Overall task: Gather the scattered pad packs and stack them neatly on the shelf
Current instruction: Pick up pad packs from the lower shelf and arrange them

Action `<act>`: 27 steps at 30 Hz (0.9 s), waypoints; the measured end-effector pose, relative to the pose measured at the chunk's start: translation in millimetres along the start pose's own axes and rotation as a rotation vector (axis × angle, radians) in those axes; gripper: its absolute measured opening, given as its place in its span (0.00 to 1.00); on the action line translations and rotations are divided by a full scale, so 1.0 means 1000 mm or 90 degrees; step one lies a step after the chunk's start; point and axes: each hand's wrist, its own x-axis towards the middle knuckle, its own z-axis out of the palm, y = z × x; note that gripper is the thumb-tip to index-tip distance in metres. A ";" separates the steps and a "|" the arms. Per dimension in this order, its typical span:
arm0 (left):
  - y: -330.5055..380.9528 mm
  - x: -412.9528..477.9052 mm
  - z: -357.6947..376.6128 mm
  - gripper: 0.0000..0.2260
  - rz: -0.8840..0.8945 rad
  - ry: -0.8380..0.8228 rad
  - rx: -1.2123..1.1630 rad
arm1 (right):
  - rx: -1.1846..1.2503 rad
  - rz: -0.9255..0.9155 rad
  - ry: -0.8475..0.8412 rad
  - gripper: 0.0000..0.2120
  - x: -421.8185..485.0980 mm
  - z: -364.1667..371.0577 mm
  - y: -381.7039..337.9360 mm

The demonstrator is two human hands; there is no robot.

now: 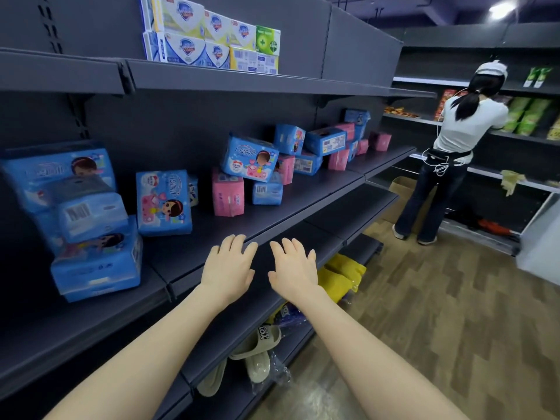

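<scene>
**A:** How far along does the shelf look?

**B:** Hardly begun, I'd judge. The long dark board carries every pad pack I can see, and none of them sit in a tidy row

**A:** Biggest lot first?

**B:** The left heap: several large blue packs piled crookedly, one leaning on another, close to the front edge. Next is the far jumble down the right end, blue and pink packs lying at all angles, some tipped on top of others

**A:** And the middle?

**B:** A smaller cluster. A tilted blue pack rests across a pink pack and a small blue one. Just to the left an upright blue pack stands on its own, apart from the heap

**A:** So what's left?

**B:** Nearly all of it, as I read it: gathering the three groups and squaring them up

**A:** The hands?

**B:** The left hand and right hand are side by side over the shelf's front edge, palms down, fingers straight and spread, grasping nothing. Whether they touch the board I can't tell. Both are short of the nearest packs
</scene>
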 end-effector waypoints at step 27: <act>-0.100 0.165 0.013 0.27 -0.114 0.036 -0.018 | 0.026 -0.075 0.041 0.28 0.204 0.004 -0.027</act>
